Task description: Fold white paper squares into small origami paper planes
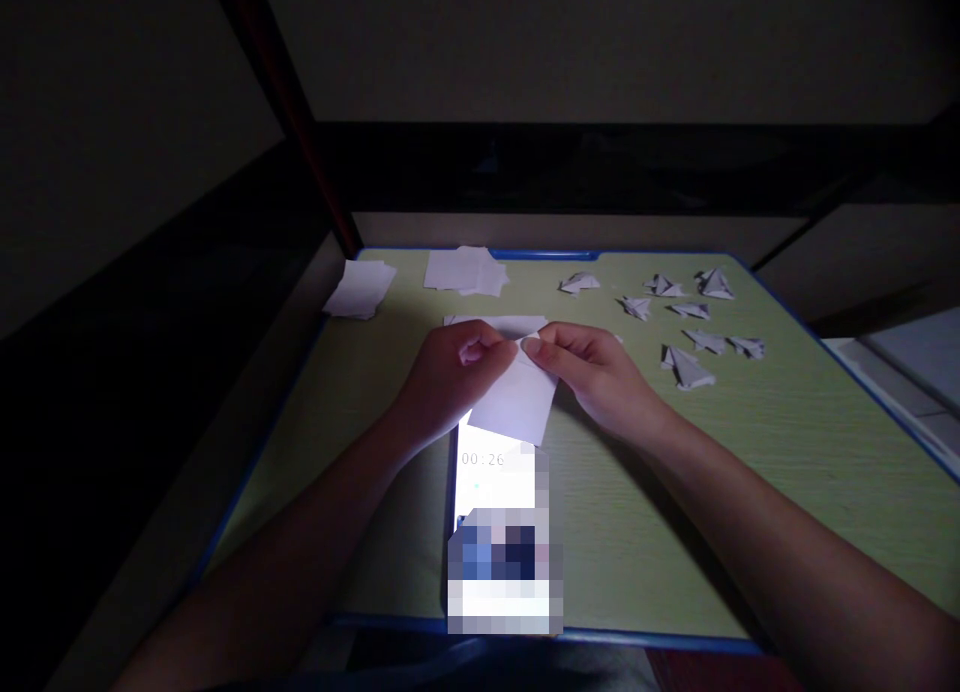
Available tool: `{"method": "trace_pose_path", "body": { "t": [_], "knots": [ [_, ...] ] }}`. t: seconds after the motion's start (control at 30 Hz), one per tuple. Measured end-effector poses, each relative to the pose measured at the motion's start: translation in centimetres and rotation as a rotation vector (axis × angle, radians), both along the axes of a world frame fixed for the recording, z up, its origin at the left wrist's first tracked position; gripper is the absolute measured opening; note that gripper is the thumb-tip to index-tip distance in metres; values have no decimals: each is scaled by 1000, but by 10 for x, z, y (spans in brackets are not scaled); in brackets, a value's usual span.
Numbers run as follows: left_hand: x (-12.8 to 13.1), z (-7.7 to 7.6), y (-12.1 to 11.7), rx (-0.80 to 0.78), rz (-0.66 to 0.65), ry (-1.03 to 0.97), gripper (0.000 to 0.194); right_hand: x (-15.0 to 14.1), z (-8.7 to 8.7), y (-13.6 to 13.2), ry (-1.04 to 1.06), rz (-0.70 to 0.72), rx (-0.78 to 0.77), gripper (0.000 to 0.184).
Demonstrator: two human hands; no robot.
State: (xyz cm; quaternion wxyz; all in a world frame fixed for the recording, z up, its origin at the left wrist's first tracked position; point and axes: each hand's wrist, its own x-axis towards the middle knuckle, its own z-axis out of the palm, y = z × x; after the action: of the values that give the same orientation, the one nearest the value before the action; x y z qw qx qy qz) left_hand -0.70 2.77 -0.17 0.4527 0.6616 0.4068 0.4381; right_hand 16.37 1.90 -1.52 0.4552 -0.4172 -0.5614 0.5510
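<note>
Between my two hands is a small white sheet of paper (pixel 511 400), gripped at its upper edge and hanging toward me. My left hand (pixel 459 374) pinches it with thumb and fingertips at the top middle. Right beside that, my right hand (pixel 589 370) pinches the same edge, its thumb lying on the paper. The tips of both hands nearly touch. Under the sheet's lower edge lies a phone (pixel 495 482) with a bright screen reading 00:26; part of it is pixelated. Another white paper (pixel 536 322) shows just behind my hands, mostly hidden.
Several folded paper pieces (pixel 690 370) lie scattered at the right of the green table (pixel 600 542). Loose paper stacks sit at the far left (pixel 361 288) and back middle (pixel 463 270). A blue rim (pixel 544 255) edges the table, and a wall stands behind. The room is dim.
</note>
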Motion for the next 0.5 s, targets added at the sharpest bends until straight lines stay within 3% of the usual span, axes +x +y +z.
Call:
{"method": "trace_pose_path", "body": {
  "t": [0.27, 0.5],
  "knots": [
    [0, 3, -1, -83, -55, 2, 23, -1, -2, 0, 78, 8, -48, 37],
    [1, 1, 0, -40, -11, -48, 22, 1, 1, -1, 89, 101, -51, 35]
  ]
}}
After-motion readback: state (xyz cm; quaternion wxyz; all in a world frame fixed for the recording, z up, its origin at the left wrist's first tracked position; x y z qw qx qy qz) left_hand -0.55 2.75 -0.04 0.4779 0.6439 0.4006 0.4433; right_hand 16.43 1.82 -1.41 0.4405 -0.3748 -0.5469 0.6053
